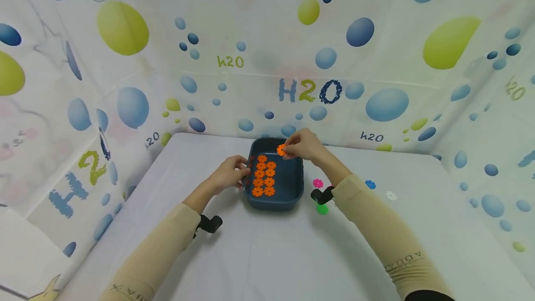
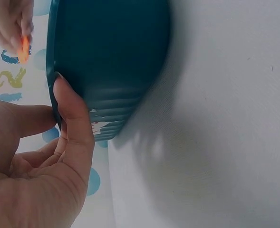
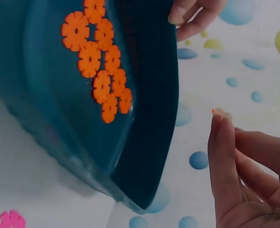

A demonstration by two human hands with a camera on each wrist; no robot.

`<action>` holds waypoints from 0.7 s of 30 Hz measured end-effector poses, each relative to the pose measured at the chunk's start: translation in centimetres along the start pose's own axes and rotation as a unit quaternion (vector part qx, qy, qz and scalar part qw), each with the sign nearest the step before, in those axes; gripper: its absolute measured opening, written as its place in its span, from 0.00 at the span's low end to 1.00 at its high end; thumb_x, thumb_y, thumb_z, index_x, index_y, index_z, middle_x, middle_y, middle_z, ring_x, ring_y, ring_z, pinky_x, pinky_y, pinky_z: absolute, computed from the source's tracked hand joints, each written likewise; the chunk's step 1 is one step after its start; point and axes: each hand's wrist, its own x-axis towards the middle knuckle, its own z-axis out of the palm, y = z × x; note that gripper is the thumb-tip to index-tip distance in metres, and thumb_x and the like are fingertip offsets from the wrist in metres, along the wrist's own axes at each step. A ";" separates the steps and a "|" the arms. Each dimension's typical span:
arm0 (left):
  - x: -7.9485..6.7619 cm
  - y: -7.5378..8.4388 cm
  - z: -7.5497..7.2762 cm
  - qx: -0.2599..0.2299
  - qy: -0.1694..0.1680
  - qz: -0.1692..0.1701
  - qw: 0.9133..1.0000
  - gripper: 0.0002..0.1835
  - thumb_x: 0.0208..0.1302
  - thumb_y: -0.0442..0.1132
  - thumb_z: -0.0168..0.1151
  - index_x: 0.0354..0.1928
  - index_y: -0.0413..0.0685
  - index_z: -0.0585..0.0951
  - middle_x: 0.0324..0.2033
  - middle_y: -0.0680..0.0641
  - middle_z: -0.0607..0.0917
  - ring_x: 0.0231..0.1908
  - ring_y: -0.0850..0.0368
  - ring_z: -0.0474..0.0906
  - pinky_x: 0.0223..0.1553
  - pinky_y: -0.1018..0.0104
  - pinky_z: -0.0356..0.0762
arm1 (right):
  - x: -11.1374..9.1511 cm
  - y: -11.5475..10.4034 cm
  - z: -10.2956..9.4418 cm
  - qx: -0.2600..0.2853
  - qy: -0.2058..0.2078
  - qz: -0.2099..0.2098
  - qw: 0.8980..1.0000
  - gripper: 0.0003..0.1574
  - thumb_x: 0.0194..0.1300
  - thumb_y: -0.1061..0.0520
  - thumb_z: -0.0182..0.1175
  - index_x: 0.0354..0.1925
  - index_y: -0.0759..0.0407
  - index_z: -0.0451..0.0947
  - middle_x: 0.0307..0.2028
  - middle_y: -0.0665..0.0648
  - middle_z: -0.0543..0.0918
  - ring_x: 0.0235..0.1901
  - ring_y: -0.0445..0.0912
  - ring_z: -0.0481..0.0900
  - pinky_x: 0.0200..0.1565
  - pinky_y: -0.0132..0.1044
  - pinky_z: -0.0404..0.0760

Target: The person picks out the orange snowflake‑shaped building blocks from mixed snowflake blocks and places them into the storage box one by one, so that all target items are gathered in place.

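A dark blue-green plastic bin (image 1: 288, 173) stands on the white table. My left hand (image 1: 229, 172) pinches its left rim between thumb and fingers, as the left wrist view shows close up (image 2: 59, 156). Over the bin's far right part, my right hand (image 1: 304, 145) pinches an orange snowflake-shaped disc (image 1: 281, 149) by its edge. In the right wrist view only a sliver of that disc shows at the fingertips. On the bin's floor, several orange notched discs (image 1: 269, 181) lie flat in two columns toward the left side.
Loose discs lie right of the bin: pink (image 1: 318, 183), green (image 1: 322, 209), blue (image 1: 370, 184) and white (image 1: 391, 195). The right forearm partly hides another pink one. A patterned cloth backdrop (image 1: 267, 59) rises behind the table (image 1: 267, 254).
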 end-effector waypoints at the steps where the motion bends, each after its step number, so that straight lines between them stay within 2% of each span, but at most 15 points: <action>1: 0.0 0.0 0.0 -0.001 0.000 0.002 1.000 0.19 0.78 0.32 0.52 0.64 0.28 0.68 0.41 0.37 0.78 0.30 0.54 0.79 0.31 0.60 0.87 | 0.5 -0.1 0.1 0.006 0.007 0.009 1.000 0.12 0.71 0.67 0.61 0.49 0.76 0.81 0.42 0.70 0.86 0.36 0.53 0.89 0.39 0.34 0.88; 7: 0.0 0.0 -0.1 -0.004 0.000 -0.002 1.000 0.18 0.78 0.32 0.52 0.63 0.28 0.68 0.40 0.38 0.78 0.30 0.54 0.78 0.30 0.60 0.87 | 4.0 0.9 1.5 -0.003 0.040 0.053 0.998 0.15 0.71 0.66 0.62 0.51 0.74 0.82 0.44 0.69 0.86 0.39 0.54 0.89 0.49 0.44 0.87; 10: 0.0 0.1 0.0 0.000 0.001 -0.005 1.000 0.18 0.78 0.32 0.52 0.63 0.29 0.68 0.40 0.38 0.78 0.29 0.54 0.78 0.31 0.58 0.87 | 5.3 1.5 2.2 -0.017 0.051 0.067 0.996 0.12 0.68 0.67 0.62 0.46 0.73 0.85 0.47 0.69 0.85 0.34 0.52 0.89 0.46 0.43 0.88; 12: 0.0 0.2 0.0 0.004 0.001 -0.003 1.000 0.18 0.78 0.32 0.52 0.63 0.29 0.69 0.40 0.38 0.78 0.29 0.54 0.78 0.32 0.57 0.87 | 5.9 1.8 2.7 -0.007 0.060 0.084 0.995 0.09 0.65 0.69 0.61 0.42 0.73 0.86 0.50 0.70 0.83 0.33 0.51 0.89 0.43 0.42 0.88; 15: 0.0 0.3 0.0 0.008 0.003 0.000 1.000 0.18 0.78 0.33 0.53 0.63 0.29 0.69 0.40 0.38 0.78 0.29 0.54 0.79 0.31 0.58 0.87 | 6.6 2.2 3.5 0.016 0.077 0.123 0.989 0.06 0.63 0.73 0.59 0.38 0.72 0.83 0.57 0.72 0.78 0.34 0.53 0.90 0.44 0.42 0.89; 17: 0.0 0.3 0.0 0.009 0.002 0.002 1.000 0.19 0.78 0.32 0.53 0.63 0.28 0.69 0.40 0.38 0.79 0.29 0.54 0.79 0.30 0.60 0.87 | 7.2 2.8 4.2 0.018 0.091 0.146 0.985 0.06 0.64 0.74 0.60 0.39 0.70 0.81 0.59 0.72 0.77 0.36 0.54 0.90 0.47 0.43 0.88; 21: 0.0 0.0 0.0 0.012 0.006 0.000 1.000 0.19 0.78 0.32 0.53 0.64 0.28 0.68 0.40 0.38 0.78 0.29 0.54 0.79 0.30 0.60 0.87 | 8.5 3.8 5.6 -0.021 0.106 0.172 0.979 0.10 0.66 0.74 0.59 0.44 0.72 0.82 0.58 0.70 0.80 0.37 0.53 0.90 0.46 0.42 0.88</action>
